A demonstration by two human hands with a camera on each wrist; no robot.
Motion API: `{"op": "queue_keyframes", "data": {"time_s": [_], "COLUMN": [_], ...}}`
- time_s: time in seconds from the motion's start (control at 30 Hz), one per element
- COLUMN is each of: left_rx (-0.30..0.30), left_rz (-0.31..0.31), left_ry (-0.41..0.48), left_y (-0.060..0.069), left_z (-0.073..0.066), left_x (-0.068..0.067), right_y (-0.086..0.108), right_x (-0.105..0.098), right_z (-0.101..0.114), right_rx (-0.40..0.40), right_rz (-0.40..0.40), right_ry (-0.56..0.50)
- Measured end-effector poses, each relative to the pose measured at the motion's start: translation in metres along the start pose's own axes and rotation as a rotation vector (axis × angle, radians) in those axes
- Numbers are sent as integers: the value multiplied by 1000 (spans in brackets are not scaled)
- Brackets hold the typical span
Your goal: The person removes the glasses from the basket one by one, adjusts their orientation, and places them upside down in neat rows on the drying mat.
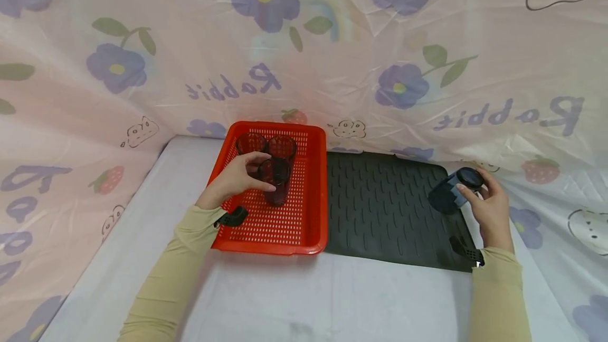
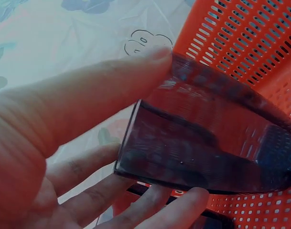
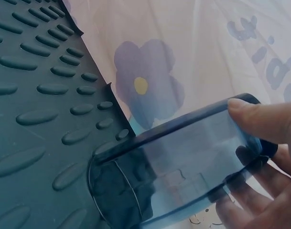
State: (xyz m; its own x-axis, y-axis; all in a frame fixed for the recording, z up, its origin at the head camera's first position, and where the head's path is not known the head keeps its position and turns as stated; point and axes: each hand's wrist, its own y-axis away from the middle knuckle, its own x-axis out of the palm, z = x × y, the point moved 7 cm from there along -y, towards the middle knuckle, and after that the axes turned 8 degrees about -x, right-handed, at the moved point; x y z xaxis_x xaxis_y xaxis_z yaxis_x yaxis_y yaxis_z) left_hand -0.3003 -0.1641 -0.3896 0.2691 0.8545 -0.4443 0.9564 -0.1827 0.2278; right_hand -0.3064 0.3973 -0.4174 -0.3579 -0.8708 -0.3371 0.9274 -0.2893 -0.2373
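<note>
My left hand [image 1: 236,177] is over the red basket, its thumb and fingers on either side of the upper end of a dark purple drinking glass [image 1: 279,193]. In the left wrist view that glass [image 2: 183,138] slants away from the palm toward the basket floor. Two similar glasses, a left one [image 1: 250,140] and a right one [image 1: 285,144], are in the basket's far end. At the far right, my right hand [image 1: 493,210] grips one end of a smoky blue drinking glass [image 1: 451,192]. This glass [image 3: 178,171] is tilted, its other end over the dark mat's right edge.
The red perforated basket [image 1: 315,215] stands on a white-covered table [image 1: 332,300]. Right beside it lies a dark ribbed mat [image 1: 380,210]. A flower-patterned sheet [image 1: 332,67] hangs behind and along the sides.
</note>
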Motion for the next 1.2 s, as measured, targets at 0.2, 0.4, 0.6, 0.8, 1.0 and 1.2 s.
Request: {"op": "queue_keyframes", "data": {"time_s": [0.2, 0.4, 0.6, 0.8, 1.0, 1.2], "left_rx": [1, 0, -3, 4, 3, 15], "left_rz": [-47, -88, -121, -138, -138, -139], "left_ry": [-65, -106, -142, -150, -145, -178], "left_y": [1, 1, 3, 3, 4, 5], "left_z": [-3, -3, -3, -3, -4, -5], "left_x": [-1, -2, -2, -3, -2, 0], "right_y": [-2, -1, -1, -3, -1, -1], "right_x": [-2, -4, -4, -2, -1, -5], "right_z": [-1, 1, 1, 0, -2, -7], "right_rx": [3, -20, -51, -66, -74, -96], "right_rz": [-5, 1, 23, 31, 35, 26], "right_ry": [-76, -106, -102, -215, -238, -263]}}
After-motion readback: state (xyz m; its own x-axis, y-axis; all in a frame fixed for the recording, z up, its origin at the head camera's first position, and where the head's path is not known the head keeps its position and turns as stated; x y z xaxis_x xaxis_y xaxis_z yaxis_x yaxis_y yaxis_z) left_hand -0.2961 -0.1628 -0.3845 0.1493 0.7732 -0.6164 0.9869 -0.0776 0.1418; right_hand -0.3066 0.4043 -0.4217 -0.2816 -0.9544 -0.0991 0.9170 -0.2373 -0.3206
